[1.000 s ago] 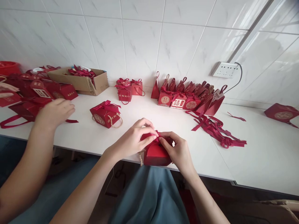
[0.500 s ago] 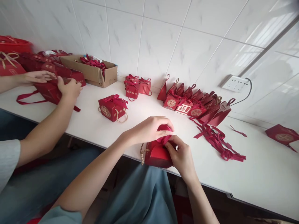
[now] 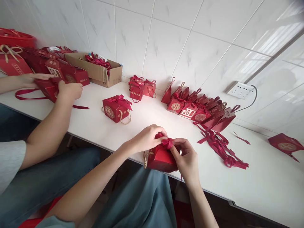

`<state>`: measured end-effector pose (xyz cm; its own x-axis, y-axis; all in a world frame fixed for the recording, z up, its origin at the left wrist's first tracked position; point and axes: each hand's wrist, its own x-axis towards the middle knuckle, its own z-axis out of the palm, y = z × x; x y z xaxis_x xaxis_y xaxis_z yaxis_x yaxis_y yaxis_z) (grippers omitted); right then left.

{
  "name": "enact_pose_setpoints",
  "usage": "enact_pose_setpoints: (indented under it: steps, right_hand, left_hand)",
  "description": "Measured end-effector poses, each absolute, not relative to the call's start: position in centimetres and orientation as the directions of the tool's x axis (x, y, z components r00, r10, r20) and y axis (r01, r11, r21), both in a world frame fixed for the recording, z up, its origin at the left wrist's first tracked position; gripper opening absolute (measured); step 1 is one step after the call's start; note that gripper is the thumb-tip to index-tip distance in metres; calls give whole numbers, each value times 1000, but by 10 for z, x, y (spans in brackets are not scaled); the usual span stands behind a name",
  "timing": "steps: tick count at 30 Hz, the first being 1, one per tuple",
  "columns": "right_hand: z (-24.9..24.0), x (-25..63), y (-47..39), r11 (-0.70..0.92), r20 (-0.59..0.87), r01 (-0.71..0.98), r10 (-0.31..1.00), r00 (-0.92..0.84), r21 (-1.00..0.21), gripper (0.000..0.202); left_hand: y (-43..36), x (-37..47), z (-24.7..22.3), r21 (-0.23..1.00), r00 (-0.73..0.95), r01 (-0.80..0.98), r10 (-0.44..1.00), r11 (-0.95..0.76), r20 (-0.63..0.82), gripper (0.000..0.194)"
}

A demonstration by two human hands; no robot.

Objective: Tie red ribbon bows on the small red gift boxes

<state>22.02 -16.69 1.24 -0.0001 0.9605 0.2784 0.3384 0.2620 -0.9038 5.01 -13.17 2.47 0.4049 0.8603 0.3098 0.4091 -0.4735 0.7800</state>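
A red gift box [image 3: 162, 161] with a gold rope handle [image 3: 145, 160] sits at the table's front edge, before my lap. On its top is a dark red ribbon [image 3: 167, 143], gathered into a bow or knot. My left hand [image 3: 153, 136] pinches the ribbon's left part between thumb and fingers. From the right, my right hand [image 3: 186, 155] pinches the other side of the ribbon, thumb and forefinger closed by the knot. Beyond them stands a red box with a tied bow [image 3: 116, 108]. Loose dark red ribbons [image 3: 220, 147] lie in a heap to the right.
A cardboard box [image 3: 95, 70] holding ribbons stands against the tiled wall. Several red boxes [image 3: 190, 110] are lined up at the back, below a power strip [image 3: 240, 90]. A co-worker's hands [image 3: 68, 90] handle another red box at the left. One red box [image 3: 285, 143] lies far right.
My left hand has come down closer to the box top, and the ribbon there is now bunched into a tighter knot. The co-worker's hands have shifted on their box.
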Motion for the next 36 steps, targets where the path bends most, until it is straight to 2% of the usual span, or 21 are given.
enact_pose_setpoints:
  steps: [3, 6, 11, 15, 20, 23, 27, 30, 32, 36]
  right_hand:
    - [11, 220, -167, 265, 291, 311, 956, 39, -913, 20]
    - [11, 220, -167, 251, 281, 333, 959, 45, -909, 20]
    - [10, 219, -166, 251, 294, 353, 953, 75, -901, 16]
    - [11, 220, -166, 247, 277, 323, 960, 50, -914, 17]
    - [11, 222, -166, 249, 271, 332, 962, 21, -910, 13]
    - [10, 220, -166, 273, 298, 345, 954, 19, -898, 12]
    - [9, 221, -165, 291, 311, 370, 950, -8, -882, 10]
    - [8, 226, -164, 321, 339, 419, 940, -33, -849, 8]
    - [9, 232, -166, 396, 403, 436, 912, -81, -808, 7]
    - [12, 241, -172, 533, 492, 508, 841, -227, -677, 10]
  left_hand:
    - [-140, 50, 25, 726, 441, 432, 827, -535, 348, 11]
    - [-148, 51, 25, 728, 458, 421, 820, -540, 343, 13]
    - [-154, 60, 20, 784, 389, 400, 862, -475, 324, 14]
    - [-153, 64, 13, 864, 328, 302, 895, -402, 302, 11]
    - [-151, 64, 11, 941, 340, 174, 914, -291, 220, 10]
    - [-150, 65, 13, 964, 333, 138, 928, -225, 169, 19]
    - [-148, 69, 12, 972, 302, 87, 935, -220, 184, 30]
    - [-148, 70, 9, 981, 288, 48, 943, -189, 167, 30]
    - [-148, 70, 7, 988, 280, 27, 950, -154, 141, 30]
    - [-149, 70, 5, 992, 277, 12, 954, -124, 116, 31]
